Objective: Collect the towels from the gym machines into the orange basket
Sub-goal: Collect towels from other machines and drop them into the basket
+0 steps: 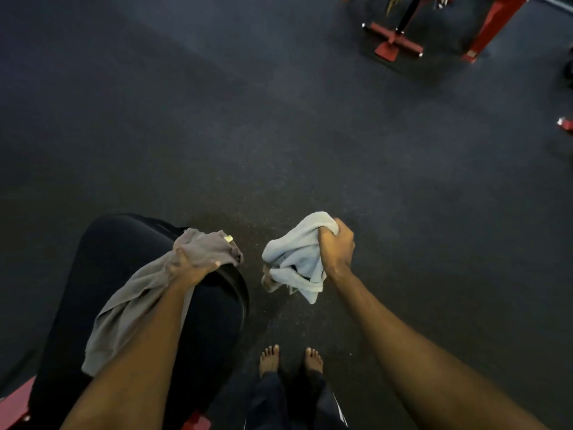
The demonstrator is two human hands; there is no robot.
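Note:
A grey-brown towel (pixel 136 293) lies draped over a black padded machine seat (pixel 117 268) at the lower left. My left hand (pixel 189 265) is closed on the towel's upper end, on top of the pad. My right hand (pixel 336 246) hangs over the floor to the right of the seat and is shut on a bunched white towel (pixel 294 259), whose loose end dangles below my fist. No orange basket is in view.
Dark rubber floor (pixel 248 135) fills most of the view. Red machine frames (pixel 400 41) stand at the top right, and another red part (pixel 566 124) shows at the right edge. The seat's red base (pixel 15 405) is at the bottom left. My bare feet (pixel 291 360) are below.

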